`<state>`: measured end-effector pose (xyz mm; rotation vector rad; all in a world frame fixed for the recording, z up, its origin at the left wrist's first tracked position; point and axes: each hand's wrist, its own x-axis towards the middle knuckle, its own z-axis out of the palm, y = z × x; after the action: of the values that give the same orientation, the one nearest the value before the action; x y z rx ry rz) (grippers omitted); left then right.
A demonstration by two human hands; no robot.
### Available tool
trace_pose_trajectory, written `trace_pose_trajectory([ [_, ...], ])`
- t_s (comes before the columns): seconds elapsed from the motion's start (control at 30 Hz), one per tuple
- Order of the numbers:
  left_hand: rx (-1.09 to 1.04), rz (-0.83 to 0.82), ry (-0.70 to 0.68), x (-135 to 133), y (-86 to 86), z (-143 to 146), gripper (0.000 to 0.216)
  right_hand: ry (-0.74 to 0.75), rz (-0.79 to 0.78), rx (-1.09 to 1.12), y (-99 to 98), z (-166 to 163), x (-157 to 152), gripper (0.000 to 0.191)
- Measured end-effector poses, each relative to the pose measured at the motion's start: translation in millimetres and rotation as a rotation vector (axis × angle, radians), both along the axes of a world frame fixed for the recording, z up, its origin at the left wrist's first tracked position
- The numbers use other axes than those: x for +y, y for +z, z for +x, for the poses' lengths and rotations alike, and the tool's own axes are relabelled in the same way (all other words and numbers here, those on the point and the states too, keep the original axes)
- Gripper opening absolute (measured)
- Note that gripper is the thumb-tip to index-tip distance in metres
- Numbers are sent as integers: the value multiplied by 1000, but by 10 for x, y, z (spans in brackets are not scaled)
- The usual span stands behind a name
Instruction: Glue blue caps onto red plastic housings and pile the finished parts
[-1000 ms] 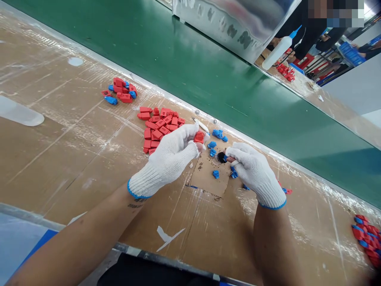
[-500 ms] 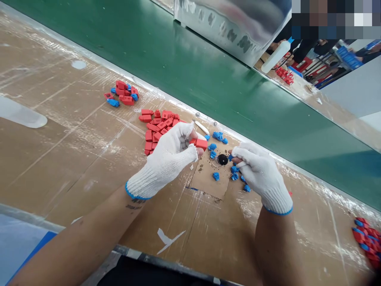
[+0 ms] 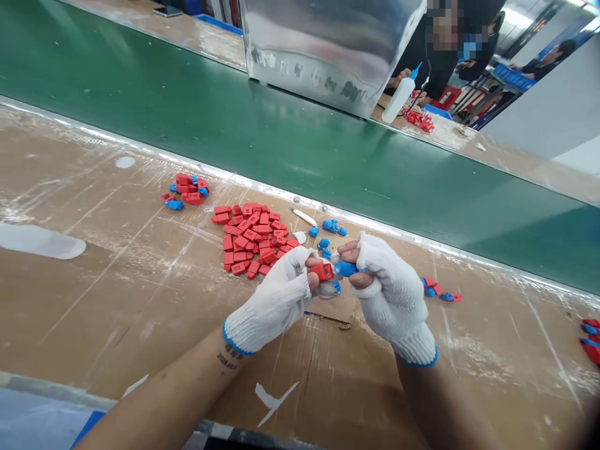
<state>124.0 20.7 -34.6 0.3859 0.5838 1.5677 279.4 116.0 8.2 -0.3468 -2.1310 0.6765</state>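
Both hands wear white knit gloves with bare fingertips. My left hand [image 3: 285,289] is closed on a red plastic block [image 3: 323,270], its hollow end facing right. My right hand [image 3: 388,284] pinches a small blue plastic piece [image 3: 345,269] close against that hollow end; whether the two touch I cannot tell. Behind the left hand spreads a pile of red blocks [image 3: 253,237]. More blue pieces [image 3: 330,226] lie just beyond my hands, partly hidden by them. A white pen-like tool [image 3: 304,217] lies near the blue pieces.
A green conveyor belt [image 3: 187,119] runs behind the brown work surface [image 3: 117,300]. Red-and-blue pieces lie in groups at the left [image 3: 190,187] and right [image 3: 440,290]. A metal housing [image 3: 323,56] stands over the belt. Across it are a squeeze bottle [image 3: 400,97] and another person.
My right hand has brought a blue piece left to the red block in my left hand. The red block has turned so its hollow end shows. The camera view has shifted.
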Motion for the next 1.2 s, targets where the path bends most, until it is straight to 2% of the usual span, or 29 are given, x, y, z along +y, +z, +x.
trace_pose_trajectory([
  [0.3,9,-20,14,-4,-20,3,47,23,78,-68,124,-60,-20,22],
  [0.47,93,1,11,-5,-5,-6,48,22,66,-170,181,-68,-91,26],
  [0.57,135,4,-3,-41,16,-30,51,106,0,-139,186,-45,-80,23],
  [0.7,112,16,-28,-102,36,3,55,199,-198,-74,138,-6,-74,16],
  [0.8,107,52,-81,-120,40,138,55,268,-288,-59,80,-58,-201,38],
  [0.87,177,59,-81,-115,29,248,56,277,-303,-1,54,-127,-318,46],
  [0.97,363,48,-94,-88,10,287,49,175,-399,177,91,-129,-366,44],
  [1.03,568,13,-66,-60,14,149,38,72,-472,326,188,23,-233,44],
  [1.1,898,-48,118,-23,24,-114,25,-33,-510,457,325,285,12,47],
  [1.17,1333,-103,367,21,20,-420,16,-171,-512,599,452,576,288,36],
  [1.2,1538,-120,448,43,8,-556,17,-261,-540,596,493,702,411,28],
])
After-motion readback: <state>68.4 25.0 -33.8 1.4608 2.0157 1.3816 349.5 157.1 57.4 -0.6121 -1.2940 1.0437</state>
